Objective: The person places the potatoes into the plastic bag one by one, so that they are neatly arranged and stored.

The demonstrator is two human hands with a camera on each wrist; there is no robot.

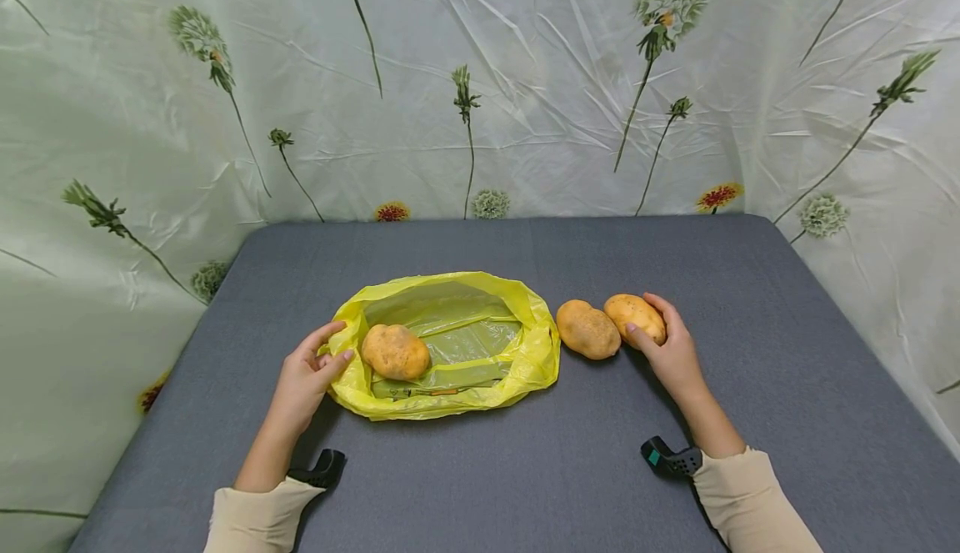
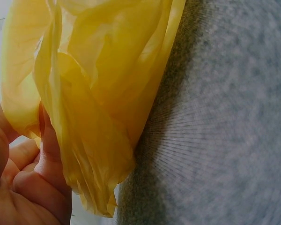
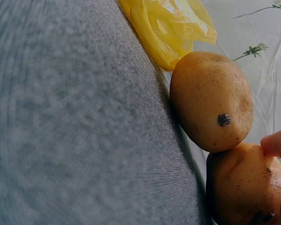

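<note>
A yellow plastic bag [image 1: 540,353] lies on the table with its mouth spread wide. Inside it, near the left end, sits one potato [image 1: 395,352]. My left hand [image 1: 306,378] pinches the bag's left rim between thumb and fingers; the left wrist view shows the folded film [image 2: 98,93] beside that hand [image 2: 33,178]. To the right of the bag rests a second potato [image 1: 588,330], close to the rim. Touching it is a third potato [image 1: 628,316], which my right hand [image 1: 675,357] grips from the right, thumb in front and fingers behind.
A grey cloth-covered table [image 1: 480,486] carries everything. Behind it hangs a pale curtain [image 1: 525,77] printed with dandelions and other flowers, which also runs along both sides. Each wrist wears a black band, the right one [image 1: 670,458] with a green patch.
</note>
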